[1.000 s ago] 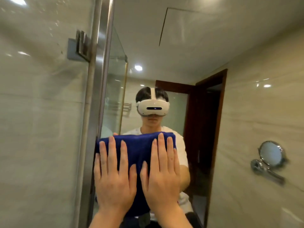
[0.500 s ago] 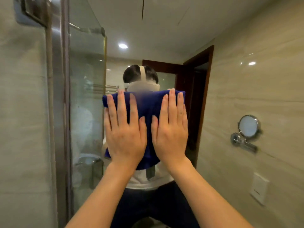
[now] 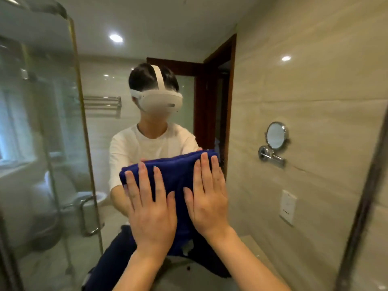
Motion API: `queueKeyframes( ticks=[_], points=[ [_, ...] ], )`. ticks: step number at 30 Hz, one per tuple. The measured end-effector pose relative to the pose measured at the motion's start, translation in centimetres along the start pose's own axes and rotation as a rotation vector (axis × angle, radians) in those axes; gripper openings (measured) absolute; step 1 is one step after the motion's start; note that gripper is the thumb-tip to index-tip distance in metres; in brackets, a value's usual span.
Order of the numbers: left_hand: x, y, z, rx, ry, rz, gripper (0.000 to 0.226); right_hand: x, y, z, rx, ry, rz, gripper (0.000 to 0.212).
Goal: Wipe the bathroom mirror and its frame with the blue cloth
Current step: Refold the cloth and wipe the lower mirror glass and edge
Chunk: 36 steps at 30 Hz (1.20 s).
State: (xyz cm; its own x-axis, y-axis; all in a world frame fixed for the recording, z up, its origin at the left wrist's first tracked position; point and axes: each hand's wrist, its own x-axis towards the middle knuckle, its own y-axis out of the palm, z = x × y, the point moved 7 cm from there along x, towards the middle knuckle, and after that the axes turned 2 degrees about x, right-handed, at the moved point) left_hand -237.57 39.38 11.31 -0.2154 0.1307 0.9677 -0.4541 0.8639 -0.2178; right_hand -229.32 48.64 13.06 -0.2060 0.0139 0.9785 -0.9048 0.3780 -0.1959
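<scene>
Head view: mirror [image 3: 294, 91] reflects beige tiled wall; frame [image 3: 361, 206] at right.

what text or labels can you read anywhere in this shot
None can be read.
White wall plate reflected in the large bathroom mirror: small dark marks, too blurred to read.
White headset: no legible marking.
Folded blue cloth: no label visible.

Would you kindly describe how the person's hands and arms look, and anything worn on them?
Both the left hand and right hand are bare: no gloves, rings or watch visible. The forearms are uncovered to the picture's bottom edge. The mirror reflection shows a short-sleeved white T-shirt.
</scene>
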Motion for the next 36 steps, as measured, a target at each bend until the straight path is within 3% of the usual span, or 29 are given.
queueKeyframes(
  ticks=[7, 10, 12, 17, 21, 28, 33, 36],
  points=[
    [7.1, 2.5, -12.1, -0.064, 0.097, -0.025, 0.058, 4.8, -4.6, -11.7, -0.097, 0.127, -0.093, 0.054],
    [6.4, 3.7, -15.2, -0.036, 0.236, 0.011, 0.057, 2.7, -5.3, -14.3, -0.123, 0.304, -0.102, 0.055],
    [5.7, 3.2, -12.5, -0.003, 0.217, 0.017, 0.055, 2.0, -4.4, -11.5, -0.082, 0.352, -0.114, 0.055],
    [3.7, -0.2, -1.9, 0.064, 0.061, -0.08, 0.054, 3.1, -1.4, -1.5, 0.049, 0.139, -0.021, 0.059],
    [3.5, -0.2, -2.5, 0.049, -0.035, -0.112, 0.05, 3.4, -1.4, -1.9, 0.065, 0.056, -0.006, 0.062],
    [5.2, 3.3, -12.7, 0.042, 0.041, -0.126, 0.046, 3.7, -4.3, -11.8, -0.014, 0.067, -0.09, 0.052],
    [5.1, 7.8, -26.0, -0.048, 0.281, -0.013, 0.047, -0.5, -7.8, -24.4, -0.112, 0.365, -0.104, 0.053],
    [5.2, 7.9, -25.4, -0.034, 0.295, -0.011, 0.045, -0.7, -7.9, -23.3, -0.093, 0.455, -0.134, 0.052]
  ],
)
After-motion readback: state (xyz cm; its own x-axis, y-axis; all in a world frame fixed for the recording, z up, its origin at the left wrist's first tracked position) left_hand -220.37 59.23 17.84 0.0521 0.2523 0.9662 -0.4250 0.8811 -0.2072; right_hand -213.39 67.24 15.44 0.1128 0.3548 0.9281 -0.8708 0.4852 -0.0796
